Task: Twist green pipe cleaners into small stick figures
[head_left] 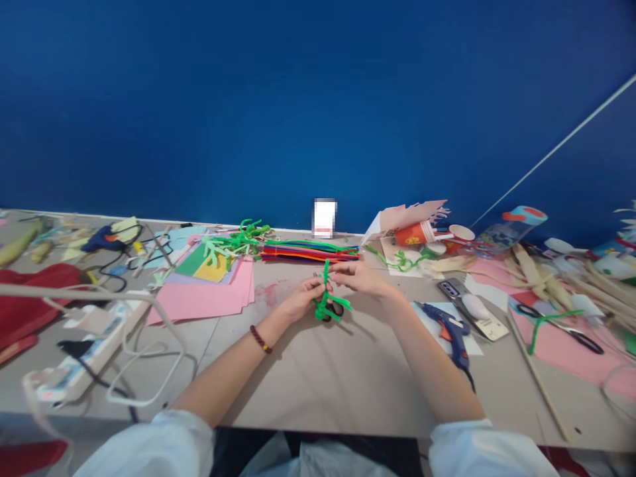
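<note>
In the middle of the table, my left hand (305, 297) is closed around the stem of a twisted green pipe cleaner (326, 306). The piece stands roughly upright, with short branches sticking out low on its right side. From the other side my right hand (362, 277) reaches in, thumb and fingertips pinched at the upper stem. Behind the lower branches shows a dark looped object, mostly hidden, perhaps scissors handles. Just beyond my hands lies a bundle of coloured pipe cleaners (308, 252).
Left are pink paper sheets (199, 301), branched green pipe cleaners (243, 233) and a white power strip (94, 351) with cables. Right are a blue glue gun (450, 331), a phone (472, 308), scissors (571, 328), a wooden stick (539, 381) and a tipped red cup (415, 234).
</note>
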Tool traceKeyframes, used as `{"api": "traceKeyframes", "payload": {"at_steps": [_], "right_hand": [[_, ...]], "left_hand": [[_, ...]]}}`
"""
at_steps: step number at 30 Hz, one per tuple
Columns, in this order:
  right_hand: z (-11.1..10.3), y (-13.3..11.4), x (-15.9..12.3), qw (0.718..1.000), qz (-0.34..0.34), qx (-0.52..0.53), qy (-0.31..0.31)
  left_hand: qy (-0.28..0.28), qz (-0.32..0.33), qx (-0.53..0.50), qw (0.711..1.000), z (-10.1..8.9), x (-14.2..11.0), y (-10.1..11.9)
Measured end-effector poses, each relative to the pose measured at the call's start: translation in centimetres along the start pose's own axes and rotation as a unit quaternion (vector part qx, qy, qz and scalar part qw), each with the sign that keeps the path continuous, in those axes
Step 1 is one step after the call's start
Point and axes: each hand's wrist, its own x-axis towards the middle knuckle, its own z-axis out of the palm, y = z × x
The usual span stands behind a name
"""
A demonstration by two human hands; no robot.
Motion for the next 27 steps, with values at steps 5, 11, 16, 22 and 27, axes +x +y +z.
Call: {"api": "traceKeyframes", "payload": {"at_steps": [5,11,16,22,27], "right_hand": [[0.7,0.9,0.3,0.986,0.048,0.131,-0.092],[1.8,1.3,0.5,0.975,0.044,0.189,-0.109],[1.5,1.2,0.7,0.989,0.021,0.138,-0.038],[1.9,0.8,0.9,0.991,-0.045,0.031,0.121],[3.3,1.2,1.1,0.976,-0.089,-0.032,0.195]], "left_hand": [[-0.052,-0.026,-0.070,0.996,-0.2,-0.1,-0.8],[-0.102,-0.034,-0.081,0.991,-1.0,-0.1,-1.6],[-0.036,-0.017,-0.029,0.999,-0.9,0.3,-1.1],[0.131,0.089,0.083,0.984,0.0,1.2,-1.0],[0.198,0.171,0.167,0.951,0.4,1.0,-0.8]]}}
